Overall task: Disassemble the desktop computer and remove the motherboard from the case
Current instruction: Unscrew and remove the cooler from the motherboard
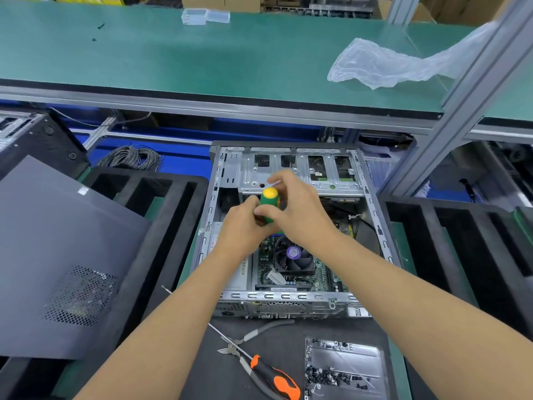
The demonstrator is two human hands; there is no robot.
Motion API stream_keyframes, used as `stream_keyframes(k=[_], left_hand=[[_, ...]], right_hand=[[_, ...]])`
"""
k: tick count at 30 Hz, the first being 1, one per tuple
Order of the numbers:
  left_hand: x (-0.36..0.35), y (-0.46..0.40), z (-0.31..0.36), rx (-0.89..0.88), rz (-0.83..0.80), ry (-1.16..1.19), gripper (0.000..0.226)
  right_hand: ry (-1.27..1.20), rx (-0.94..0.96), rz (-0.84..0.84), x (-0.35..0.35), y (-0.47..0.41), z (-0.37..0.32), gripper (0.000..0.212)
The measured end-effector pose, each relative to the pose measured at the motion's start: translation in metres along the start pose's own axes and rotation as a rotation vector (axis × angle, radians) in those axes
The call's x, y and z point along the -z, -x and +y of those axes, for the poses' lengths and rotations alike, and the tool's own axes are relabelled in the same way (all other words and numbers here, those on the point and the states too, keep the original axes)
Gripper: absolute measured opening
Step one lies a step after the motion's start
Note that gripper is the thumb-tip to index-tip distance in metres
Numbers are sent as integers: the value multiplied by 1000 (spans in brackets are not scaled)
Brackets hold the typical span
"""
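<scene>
An open desktop case [375,215] lies flat before me, its side panel off. Inside, the green motherboard [266,265] carries a black CPU fan [294,256] with a purple label. A green screwdriver with a yellow cap [270,197] stands upright over the middle of the case. My left hand [240,223] grips its lower handle. My right hand [294,209] holds the handle from the right, thumb across it and fingers curled near the top. The screwdriver's tip is hidden behind my hands.
The removed dark side panel [57,255] leans at the left. Pliers [248,339], an orange-black screwdriver [274,376] and a clear tray of screws [346,368] lie on the black mat in front. A metal drive cage [300,168] spans the case's far end. Plastic bag [383,64] lies on the upper shelf.
</scene>
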State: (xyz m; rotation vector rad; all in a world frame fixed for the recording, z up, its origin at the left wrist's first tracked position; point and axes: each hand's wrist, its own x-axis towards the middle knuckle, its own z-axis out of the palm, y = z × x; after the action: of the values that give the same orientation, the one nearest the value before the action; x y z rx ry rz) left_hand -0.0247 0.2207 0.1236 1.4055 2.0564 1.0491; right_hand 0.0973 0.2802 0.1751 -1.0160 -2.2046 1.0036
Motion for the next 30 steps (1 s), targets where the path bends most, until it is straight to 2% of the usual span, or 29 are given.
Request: stream_keyframes(k=[3,5,6,9,12,19,20,24,28,30], left_hand=[[2,0,-2,-5,-26,43,39],[3,1,-4,-38,-69,75,29],[4,1,-5,-56,-83,73,23],[5,2,-6,-66,-49,50,30],[7,3,-5,-47,-41,43,26],[1,2,0,4,2,17,25],[2,2,-2,-16,0,26,22],[5,5,-5,-92,-65,49,31],[6,2,-5,-49,-10,57,20],[6,1,-3,-14,26,28,24]], right_hand=[[-36,-28,-47,1,-1,1,32],[-27,-26,-94,6,-3,2,30],[-10,-13,-112,7,-3,2,30],[19,17,-174,5,-1,-3,35],[53,50,-226,2,1,-2,42],[53,45,-65,-3,5,-1,40],[44,37,-64,-3,4,-1,36],[34,26,-148,3,0,-1,28],[84,-26,-220,2,-2,-3,42],[113,15,-250,3,-4,-4,46]])
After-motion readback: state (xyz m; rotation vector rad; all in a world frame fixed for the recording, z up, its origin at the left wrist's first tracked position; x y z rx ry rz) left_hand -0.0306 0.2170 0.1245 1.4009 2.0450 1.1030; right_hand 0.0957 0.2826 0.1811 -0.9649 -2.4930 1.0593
